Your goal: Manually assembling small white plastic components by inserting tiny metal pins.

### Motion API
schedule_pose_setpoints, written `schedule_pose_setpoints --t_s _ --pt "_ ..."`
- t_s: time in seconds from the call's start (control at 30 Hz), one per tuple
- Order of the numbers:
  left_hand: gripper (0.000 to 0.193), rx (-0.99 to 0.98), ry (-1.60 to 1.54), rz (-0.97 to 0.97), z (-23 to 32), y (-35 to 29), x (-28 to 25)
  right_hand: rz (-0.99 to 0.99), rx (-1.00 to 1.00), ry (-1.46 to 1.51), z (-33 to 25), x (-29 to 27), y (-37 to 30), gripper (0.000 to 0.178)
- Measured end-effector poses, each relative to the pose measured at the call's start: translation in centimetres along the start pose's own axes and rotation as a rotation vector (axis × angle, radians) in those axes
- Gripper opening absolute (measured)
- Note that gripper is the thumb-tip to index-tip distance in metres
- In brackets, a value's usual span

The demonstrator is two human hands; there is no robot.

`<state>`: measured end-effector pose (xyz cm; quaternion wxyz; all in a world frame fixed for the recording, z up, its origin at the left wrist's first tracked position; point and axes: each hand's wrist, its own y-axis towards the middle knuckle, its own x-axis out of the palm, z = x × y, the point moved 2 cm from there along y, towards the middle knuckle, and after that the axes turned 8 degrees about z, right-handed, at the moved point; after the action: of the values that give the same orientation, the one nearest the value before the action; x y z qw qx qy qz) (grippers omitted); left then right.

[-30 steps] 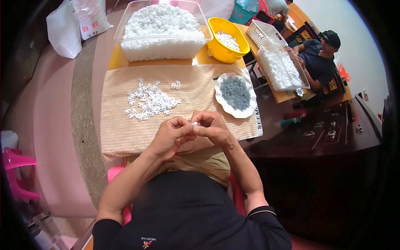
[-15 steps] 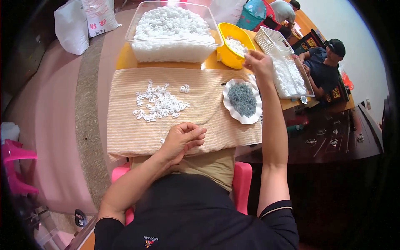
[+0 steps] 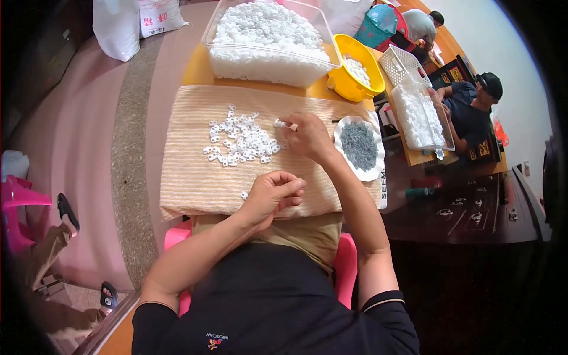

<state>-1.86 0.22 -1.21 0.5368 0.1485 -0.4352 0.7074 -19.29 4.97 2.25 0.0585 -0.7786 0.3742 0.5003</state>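
My left hand hovers over the near edge of the striped cloth, thumb and fingers pressed together. Whatever is between them, if anything, is too small to make out. With bent fingers, my right hand reaches down to a small white plastic piece and appears to pinch it at the fingertips. Left of that hand lies a loose pile of white plastic pieces with dark holes. One single piece rests beside my left hand. Right of my right hand, a white scalloped dish holds many small grey parts.
A clear bin full of white pieces stands at the back, beside a yellow basin with more. Farther right are a white basket and a clear tray near a seated person. Someone's legs show at left.
My right hand has come from above the yellow basin down to the loose white pieces on the cloth. My left hand keeps its pinch. The view has shifted slightly; legs appear at left.
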Motion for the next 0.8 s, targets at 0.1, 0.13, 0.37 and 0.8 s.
schedule_pose_setpoints --t_s 0.1,0.13,0.37,0.8 --pt "0.007 -0.003 0.016 -0.001 0.1 -0.2 0.1 0.042 -0.015 -0.063 0.5 0.1 0.5 0.020" --pt "0.007 -0.016 0.031 -0.008 0.0 -0.2 0.1 0.059 -0.003 -0.080 0.9 0.2 0.7 0.019" --pt "0.007 -0.003 0.019 0.008 0.1 -0.3 0.2 -0.005 -0.015 -0.150 0.6 0.7 1.3 0.019" --pt "0.010 0.085 -0.108 0.073 0.4 0.1 -0.5 0.017 0.134 0.318 -0.7 -0.9 -2.8 0.012"
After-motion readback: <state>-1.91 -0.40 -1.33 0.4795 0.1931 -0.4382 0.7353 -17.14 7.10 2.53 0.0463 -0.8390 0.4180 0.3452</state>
